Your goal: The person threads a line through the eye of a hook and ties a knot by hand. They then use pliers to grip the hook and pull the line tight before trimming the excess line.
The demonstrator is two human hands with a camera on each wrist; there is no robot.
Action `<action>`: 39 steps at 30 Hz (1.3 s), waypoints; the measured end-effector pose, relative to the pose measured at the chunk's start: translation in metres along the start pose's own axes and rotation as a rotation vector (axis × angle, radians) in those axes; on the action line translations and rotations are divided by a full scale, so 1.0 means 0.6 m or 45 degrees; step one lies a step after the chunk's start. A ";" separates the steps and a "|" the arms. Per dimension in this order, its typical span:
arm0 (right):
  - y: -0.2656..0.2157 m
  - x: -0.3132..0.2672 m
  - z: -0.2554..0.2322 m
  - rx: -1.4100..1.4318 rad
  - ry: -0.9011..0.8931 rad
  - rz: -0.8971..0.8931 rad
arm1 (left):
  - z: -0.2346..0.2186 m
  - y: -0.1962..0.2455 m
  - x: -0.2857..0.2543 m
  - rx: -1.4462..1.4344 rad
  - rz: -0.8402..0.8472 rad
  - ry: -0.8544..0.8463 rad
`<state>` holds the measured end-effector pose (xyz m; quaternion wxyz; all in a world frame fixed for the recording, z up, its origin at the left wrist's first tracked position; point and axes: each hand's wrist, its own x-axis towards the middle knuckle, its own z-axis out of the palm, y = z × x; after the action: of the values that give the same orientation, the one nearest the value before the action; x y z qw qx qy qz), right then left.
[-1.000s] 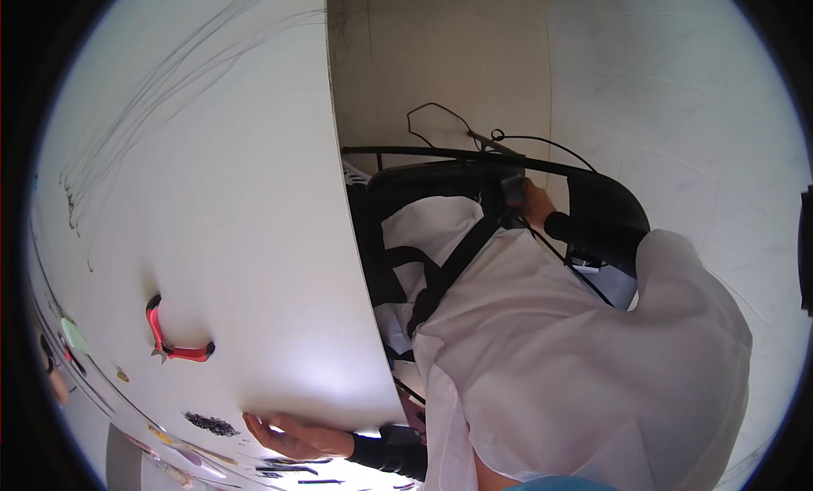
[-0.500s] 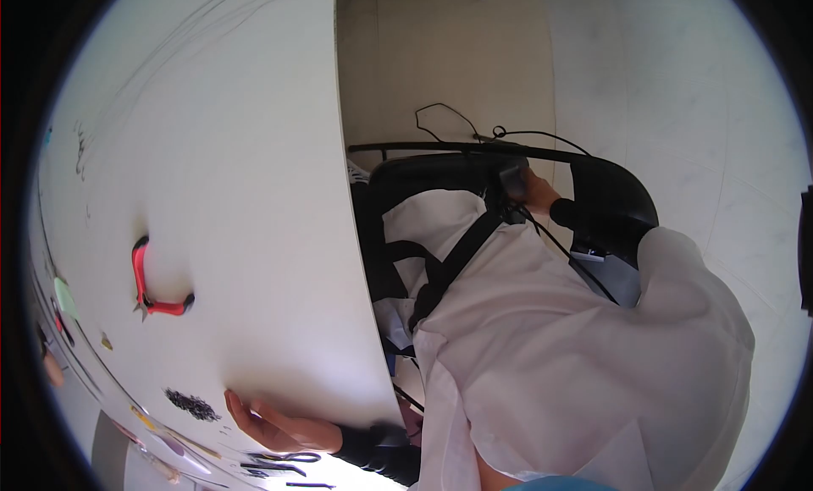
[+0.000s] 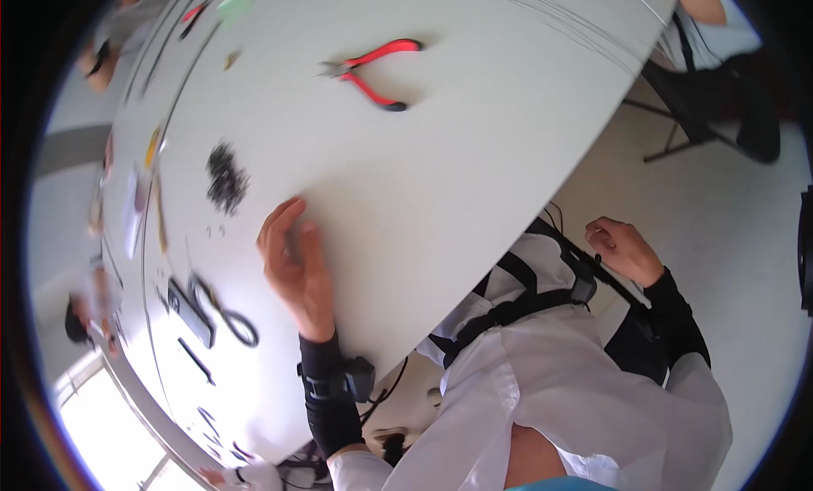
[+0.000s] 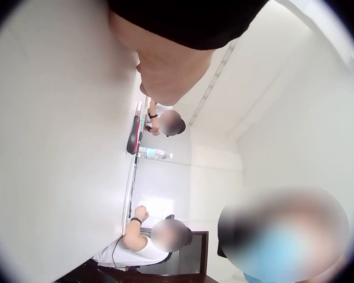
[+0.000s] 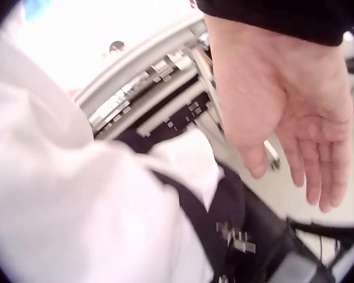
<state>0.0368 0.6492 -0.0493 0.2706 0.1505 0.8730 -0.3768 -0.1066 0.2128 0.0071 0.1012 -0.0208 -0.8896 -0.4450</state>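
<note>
The left hand (image 3: 292, 258) rests on the table (image 3: 440, 203), its fingers loosely bent, the thumb apart from them, and holds nothing. Just beyond its fingertips lies a pile (image 3: 227, 178) of small dark pieces, near but apart. Red-handled pliers (image 3: 345, 69) lie farther off on the table, well apart from both hands, handles spread. The right hand (image 3: 627, 250) is off the table, beside the person's lap; the right wrist view shows its palm bare and fingers nearly straight, gripping nothing. Thin wires (image 3: 550, 21) lie along the table's far part.
</note>
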 end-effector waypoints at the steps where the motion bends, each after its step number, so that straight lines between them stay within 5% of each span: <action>1: -0.045 0.011 -0.022 0.007 0.012 -0.099 | -0.002 -0.004 0.000 0.009 0.032 0.015; 8: -0.253 0.034 -0.084 -0.130 -0.217 -0.538 | 0.004 -0.015 0.005 -0.061 0.115 0.030; 9: -0.331 0.029 -0.084 0.018 -0.313 -0.607 | -0.012 -0.021 -0.001 -0.079 0.094 0.087; 16: -0.528 0.117 -0.027 -0.201 -0.088 -1.033 | -0.046 -0.025 -0.005 -0.306 0.039 0.217; 19: -0.572 0.146 0.022 -0.305 -0.180 -1.128 | -0.113 -0.021 -0.019 -0.057 0.107 0.417; 24: -0.614 0.131 0.092 -0.401 -0.462 -1.196 | -0.260 -0.103 -0.099 0.468 -0.174 0.775; 26: -0.623 0.119 0.114 -0.473 -0.553 -1.273 | -0.281 -0.138 -0.128 0.560 -0.415 0.720; 32: -0.652 0.098 0.207 -0.391 -0.723 -1.473 | -0.261 -0.143 -0.149 0.096 -0.486 0.567; 39: -0.684 0.105 0.377 -0.542 -0.355 -1.915 | -0.282 -0.150 -0.117 0.373 -0.276 0.516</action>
<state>-0.1248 0.2102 0.0213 0.0733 -0.5831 0.7519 -0.2990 -0.0222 0.0272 0.0210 0.2309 0.1790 -0.9030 -0.3150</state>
